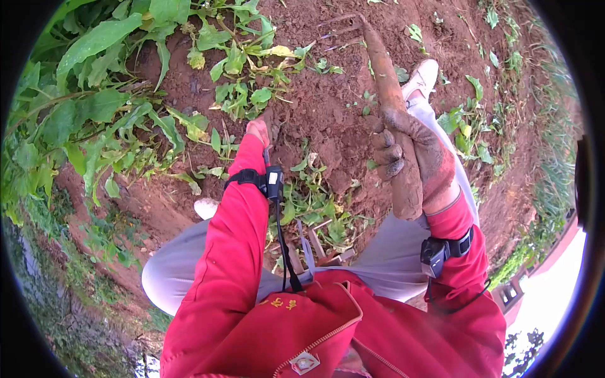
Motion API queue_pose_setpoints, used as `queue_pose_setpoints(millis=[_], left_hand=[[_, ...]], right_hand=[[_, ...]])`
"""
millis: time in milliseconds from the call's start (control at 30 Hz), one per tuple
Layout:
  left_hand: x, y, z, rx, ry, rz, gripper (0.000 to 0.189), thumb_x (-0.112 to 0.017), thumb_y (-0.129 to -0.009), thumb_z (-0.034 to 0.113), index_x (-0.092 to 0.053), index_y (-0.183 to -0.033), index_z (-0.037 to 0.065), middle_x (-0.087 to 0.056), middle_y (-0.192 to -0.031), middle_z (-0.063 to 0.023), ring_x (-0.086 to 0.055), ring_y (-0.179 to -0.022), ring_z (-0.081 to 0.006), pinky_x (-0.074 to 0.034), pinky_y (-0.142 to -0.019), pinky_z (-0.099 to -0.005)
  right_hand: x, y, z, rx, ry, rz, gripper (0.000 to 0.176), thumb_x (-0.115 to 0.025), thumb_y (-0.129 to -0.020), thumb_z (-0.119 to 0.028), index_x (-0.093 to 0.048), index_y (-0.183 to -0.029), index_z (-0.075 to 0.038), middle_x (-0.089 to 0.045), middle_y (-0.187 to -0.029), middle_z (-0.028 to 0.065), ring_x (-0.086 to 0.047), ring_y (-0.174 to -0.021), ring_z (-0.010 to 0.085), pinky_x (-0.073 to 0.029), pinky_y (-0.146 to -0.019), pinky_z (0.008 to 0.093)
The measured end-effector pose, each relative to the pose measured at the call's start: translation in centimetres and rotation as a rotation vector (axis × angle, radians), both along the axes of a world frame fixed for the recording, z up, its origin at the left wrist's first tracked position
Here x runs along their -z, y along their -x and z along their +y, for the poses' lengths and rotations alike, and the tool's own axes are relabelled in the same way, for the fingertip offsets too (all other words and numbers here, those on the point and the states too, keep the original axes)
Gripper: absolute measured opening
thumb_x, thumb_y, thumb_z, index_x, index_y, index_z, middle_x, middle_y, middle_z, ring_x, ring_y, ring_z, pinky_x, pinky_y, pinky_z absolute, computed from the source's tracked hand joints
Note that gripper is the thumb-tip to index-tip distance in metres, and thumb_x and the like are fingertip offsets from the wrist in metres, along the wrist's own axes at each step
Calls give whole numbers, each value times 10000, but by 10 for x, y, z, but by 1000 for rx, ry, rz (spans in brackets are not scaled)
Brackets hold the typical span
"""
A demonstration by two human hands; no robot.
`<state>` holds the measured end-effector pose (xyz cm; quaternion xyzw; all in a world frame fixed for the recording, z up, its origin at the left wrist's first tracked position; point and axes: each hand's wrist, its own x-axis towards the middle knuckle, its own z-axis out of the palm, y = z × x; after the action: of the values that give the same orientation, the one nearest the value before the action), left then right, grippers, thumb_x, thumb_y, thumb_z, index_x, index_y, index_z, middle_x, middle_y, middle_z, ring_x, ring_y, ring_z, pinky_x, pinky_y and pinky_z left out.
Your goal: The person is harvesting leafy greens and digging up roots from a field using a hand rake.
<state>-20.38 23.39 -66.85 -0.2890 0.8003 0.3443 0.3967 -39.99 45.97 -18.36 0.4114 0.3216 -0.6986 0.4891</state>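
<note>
My right hand (413, 148), in a soil-stained glove, is closed around the thick wooden handle of a hand rake (382, 66). Its thin metal tines (340, 30) are at the far end, just over the brown soil. My left hand (266, 123) reaches down to the ground beside the leafy plants (242, 60). Only a small part of it shows past the red sleeve, and its fingers blend into the soil, so their pose and anything in them are hidden.
Large green leaves (104, 50) crowd the upper left. Pulled or wilted leaves (315, 201) lie between my legs, near a small wooden frame (334, 257). My shoe (423, 77) rests on soil at the right. Grass (554, 151) lines the far right. Strapped devices (273, 183) with cables sit on both forearms.
</note>
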Motion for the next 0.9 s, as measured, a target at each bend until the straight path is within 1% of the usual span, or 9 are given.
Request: queue_pose_setpoints(millis=[200,267,300,333,500,633,700,800,900], left_hand=[[13,-3,13,-148,-15,56,374,-469,-803,387,-667,-838,71,-637,-864,-162,-623,-823,-305,-492,-707,-368],[-139,52,20,-195,93,-112,402,-494,-800,401,-663,-922,57,-632,-967,-182,-613,-921,-322,-491,-765,-383],[-194,62,26,354,74,-133,381,-517,-789,375,-649,-964,64,-608,-1032,-184,-572,-1001,-334,-474,-830,-380],[-209,53,42,353,49,-129,403,-520,-786,373,-627,-995,46,-595,-1055,-194,-555,-1019,-348,-463,-846,-383],[-214,9,44,-170,68,-42,518,-493,-823,403,-488,-1183,30,-569,-1126,-179,-535,-1046,-356,-441,-878,-382],[-124,-34,17,-691,-347,391,586,-531,-819,375,-409,-1258,7,-546,-1149,-219,-527,-1067,-348,-410,-897,-377],[-112,-12,15,-497,-200,291,612,-564,-796,364,-403,-1260,-2,-543,-1147,-231,-529,-1069,-344,-408,-893,-373],[-212,69,33,-511,133,78,610,-618,-704,486,-576,-1063,-5,-600,-1024,-238,-582,-981,-344,-460,-815,-394],[-128,85,31,-344,129,-246,613,-645,-666,534,-624,-1019,33,-615,-1039,-185,-591,-992,-311,-475,-813,-372]], right_hand=[[-1,-3,-9,53,-14,-23,166,-559,-861,-194,-498,-901,-45,-517,-628,44,-491,-498,146,-434,-473,260],[-6,-2,-14,14,-13,23,164,-561,-857,-196,-498,-893,-49,-519,-623,48,-495,-498,153,-437,-479,263],[-8,-1,-16,-15,-19,47,162,-560,-858,-196,-498,-887,-49,-518,-620,48,-496,-499,156,-440,-483,269],[-9,-2,-18,-39,-24,67,160,-559,-858,-196,-497,-880,-50,-516,-617,48,-497,-500,159,-443,-488,274],[-6,0,-25,-20,-18,97,150,-565,-855,-193,-503,-843,-58,-515,-612,47,-504,-505,166,-451,-503,299],[-5,-3,-25,-19,5,159,133,-567,-854,-177,-504,-850,-60,-516,-612,46,-506,-507,163,-447,-491,279],[0,-4,-21,6,22,125,124,-565,-855,-170,-504,-854,-63,-516,-612,44,-506,-505,163,-446,-486,273],[0,-5,-14,19,5,136,118,-564,-856,-166,-505,-854,-65,-516,-611,40,-506,-499,164,-451,-484,279],[-1,-3,-9,-11,12,116,138,-575,-850,-181,-500,-847,-65,-512,-616,40,-501,-493,160,-451,-477,285]])
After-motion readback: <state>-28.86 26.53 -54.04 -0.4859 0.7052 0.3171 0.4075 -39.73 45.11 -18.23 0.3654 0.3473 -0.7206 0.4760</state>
